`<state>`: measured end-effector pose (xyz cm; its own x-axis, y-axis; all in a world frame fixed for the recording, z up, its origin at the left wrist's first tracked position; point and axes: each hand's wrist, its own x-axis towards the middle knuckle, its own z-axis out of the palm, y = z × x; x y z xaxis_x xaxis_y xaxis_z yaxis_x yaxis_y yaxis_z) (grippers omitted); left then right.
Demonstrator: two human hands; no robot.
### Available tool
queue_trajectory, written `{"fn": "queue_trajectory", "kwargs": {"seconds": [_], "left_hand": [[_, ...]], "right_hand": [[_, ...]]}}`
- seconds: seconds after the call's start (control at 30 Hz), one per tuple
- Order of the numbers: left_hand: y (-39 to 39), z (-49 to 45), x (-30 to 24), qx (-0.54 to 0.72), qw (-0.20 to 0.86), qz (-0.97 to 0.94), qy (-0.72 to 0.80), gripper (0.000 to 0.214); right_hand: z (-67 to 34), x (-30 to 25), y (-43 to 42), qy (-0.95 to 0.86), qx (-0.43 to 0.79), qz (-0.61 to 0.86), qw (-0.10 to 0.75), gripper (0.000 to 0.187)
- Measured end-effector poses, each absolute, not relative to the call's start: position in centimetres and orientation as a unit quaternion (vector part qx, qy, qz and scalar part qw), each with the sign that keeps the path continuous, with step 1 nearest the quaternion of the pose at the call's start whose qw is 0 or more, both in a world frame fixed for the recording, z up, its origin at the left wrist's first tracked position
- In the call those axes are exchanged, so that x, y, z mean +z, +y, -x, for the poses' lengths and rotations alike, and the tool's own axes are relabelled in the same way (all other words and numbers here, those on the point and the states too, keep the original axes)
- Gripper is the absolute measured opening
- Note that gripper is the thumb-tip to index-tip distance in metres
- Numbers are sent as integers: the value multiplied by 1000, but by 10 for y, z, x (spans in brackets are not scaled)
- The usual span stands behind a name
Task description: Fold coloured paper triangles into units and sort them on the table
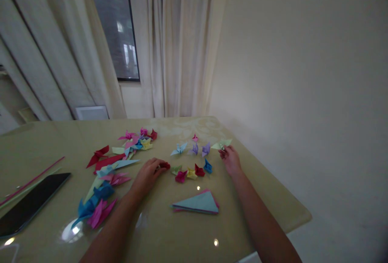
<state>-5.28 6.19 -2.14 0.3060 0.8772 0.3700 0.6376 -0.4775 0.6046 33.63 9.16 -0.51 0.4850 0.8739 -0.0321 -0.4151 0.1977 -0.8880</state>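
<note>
"Take the small yellow folded-paper piece (191, 174) as the clock's centre. Where are the hands?"

"The left hand (150, 174) is at nine o'clock, its forearm reaching in from about seven. The right hand (230, 160) is near two, its forearm coming from about four."

"And their grips?"

"The left one is a narrow pinch on a red folded-paper piece (165, 166); I can't tell whether that touches the table (151, 230). The right has thumb and fingers close together on a pale green paper crane (222, 145), its wings spread toward one o'clock and ten."

"What lies between them?"

"Near the centre, a green folded piece (176, 170) at ten o'clock, a magenta one (181, 177) at eight, a dark red one (199, 170) at two and a blue one (207, 166) farther out, also near two."

"Anything beyond those?"

"Two purple paper cranes (206, 149), at twelve and one, a light blue crane (179, 149) at eleven, and a tiny red one (195, 137) farther out at twelve."

"Closer to the person?"

"At six, a light blue folded sheet (197, 203) with pink showing beneath."

"Past the left hand?"

"Larger paper cranes (104, 190), strewn from eight to ten, then a black-screened device (36, 202) toward eight."
</note>
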Motion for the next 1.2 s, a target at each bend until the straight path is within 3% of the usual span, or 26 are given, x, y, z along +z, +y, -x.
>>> {"fn": "queue_trajectory", "kwargs": {"seconds": [0.2, 0.5, 0.87, 1.0, 1.2], "left_hand": [[62, 52, -20, 335, 153, -797, 478, 27], [59, 54, -17, 339, 110, -784, 508, 25], [50, 40, -18, 304, 207, -822, 435, 28], [44, 32, -14, 299, 190, -824, 442, 37], [41, 39, -9, 306, 142, -800, 496, 70]], "right_hand": [[-349, -10, 95, -342, 354, 532, 690, 27], [-359, -19, 93, -502, 218, 649, 529, 25], [-359, -29, 100, -562, 118, 685, 449, 33], [-358, -32, 102, -568, 100, 684, 446, 37], [-360, -39, 106, -568, 94, 678, 457, 43]]}}
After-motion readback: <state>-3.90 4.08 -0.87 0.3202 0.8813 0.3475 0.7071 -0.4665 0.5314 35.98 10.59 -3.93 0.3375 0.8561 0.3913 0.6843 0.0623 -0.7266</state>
